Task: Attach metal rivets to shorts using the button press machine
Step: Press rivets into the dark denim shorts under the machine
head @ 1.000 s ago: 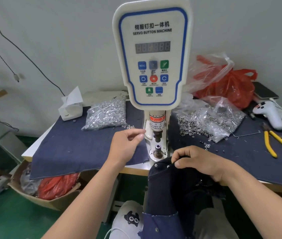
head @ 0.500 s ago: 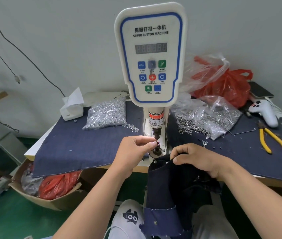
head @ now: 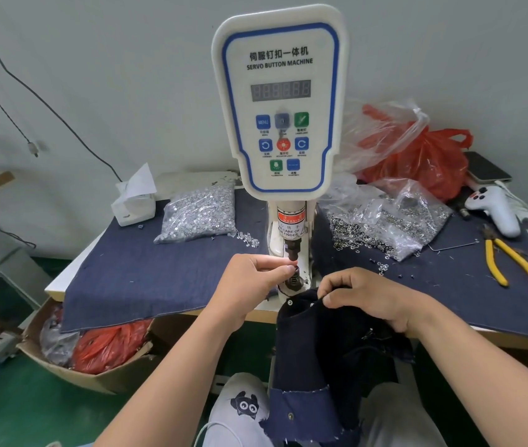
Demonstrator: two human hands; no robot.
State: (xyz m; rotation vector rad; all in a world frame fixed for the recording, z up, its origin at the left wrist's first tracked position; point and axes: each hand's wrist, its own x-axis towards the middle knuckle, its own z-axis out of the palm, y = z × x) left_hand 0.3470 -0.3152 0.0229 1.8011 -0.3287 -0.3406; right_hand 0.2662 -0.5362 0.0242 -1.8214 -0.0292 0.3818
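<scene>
The white servo button machine [head: 280, 104] stands at the table's middle, its black punch [head: 291, 251] above the lower die [head: 294, 282]. My left hand [head: 253, 282] pinches its thumb and forefinger together right at the die, between punch and die; the rivet itself is too small to make out. My right hand [head: 372, 301] grips the top edge of the dark denim shorts [head: 327, 356], which hang over my lap just in front of the die. Two set rivets [head: 290, 303] show near that edge.
A clear bag of silver rivet caps [head: 199, 214] lies left of the machine, a bag of ring parts [head: 388, 221] right of it. Yellow pliers [head: 511, 262], a white handheld controller [head: 495, 211] and red bags [head: 424, 156] sit far right. A tissue box [head: 133, 201] is back left.
My left hand moved from left of the machine to the lower die, fingers pinched. My right hand stayed on the edge of the shorts.
</scene>
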